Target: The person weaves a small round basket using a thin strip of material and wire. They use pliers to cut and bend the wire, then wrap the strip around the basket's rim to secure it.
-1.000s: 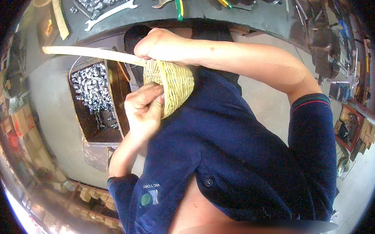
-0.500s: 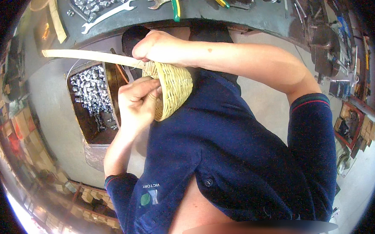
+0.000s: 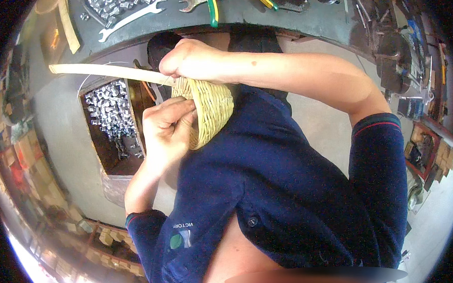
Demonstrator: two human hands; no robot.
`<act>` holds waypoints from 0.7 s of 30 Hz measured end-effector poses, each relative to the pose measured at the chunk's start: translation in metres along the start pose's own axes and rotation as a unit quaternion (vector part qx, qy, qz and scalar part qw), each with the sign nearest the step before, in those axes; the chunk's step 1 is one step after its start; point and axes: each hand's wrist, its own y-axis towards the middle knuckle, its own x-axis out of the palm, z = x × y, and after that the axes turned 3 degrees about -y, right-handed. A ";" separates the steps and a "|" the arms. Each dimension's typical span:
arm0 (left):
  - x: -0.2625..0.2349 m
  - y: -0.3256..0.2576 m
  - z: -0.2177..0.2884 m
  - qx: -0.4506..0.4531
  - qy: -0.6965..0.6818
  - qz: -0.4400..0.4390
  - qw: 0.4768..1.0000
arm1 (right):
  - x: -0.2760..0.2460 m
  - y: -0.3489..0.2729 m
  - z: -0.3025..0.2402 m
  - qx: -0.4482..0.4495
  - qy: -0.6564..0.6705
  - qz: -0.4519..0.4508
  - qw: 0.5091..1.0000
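Note:
A small pale yellow wicker basket (image 3: 214, 111) lies tilted on its side against my dark blue shirt, its mouth facing left. My left hand (image 3: 166, 130) is closed at that mouth, with thumb and fingers pinched together just inside the rim. Over the basket's upper edge my right hand (image 3: 190, 59) is bent and closed, most of its fingers hidden behind the wrist and rim. A long flat pale strip (image 3: 102, 70) runs from beneath the right hand out to the left. Thin strands show near where strip and basket meet.
Below the strip stands an open box (image 3: 98, 154) holding many metal nuts (image 3: 109, 108). On the dark bench (image 3: 181, 23) ahead are more nuts, a silver open-ended wrench (image 3: 130, 20), a worn wrench (image 3: 195, 2) and green-and-yellow handled pliers (image 3: 213, 8). Another pale strip (image 3: 69, 27) hangs over the bench's left end.
The basket has shifted slightly downward, and the strip's free end has dipped a little. My left fingers have moved slightly at the basket's mouth; the right hand keeps nearly the same place.

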 end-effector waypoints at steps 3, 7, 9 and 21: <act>-0.005 0.006 0.007 -0.116 -0.099 -0.036 0.988 | -0.002 0.002 -0.004 0.003 -0.031 0.024 0.999; -0.010 0.006 0.003 -0.268 -0.265 -0.070 0.924 | -0.005 -0.002 -0.005 -0.021 -0.038 0.009 0.999; -0.009 0.004 0.001 -0.260 -0.266 -0.077 0.925 | -0.003 -0.003 -0.004 -0.010 -0.057 -0.004 0.998; -0.006 0.002 0.007 -0.182 -0.122 -0.084 0.972 | -0.003 0.001 -0.003 -0.053 -0.102 -0.016 0.993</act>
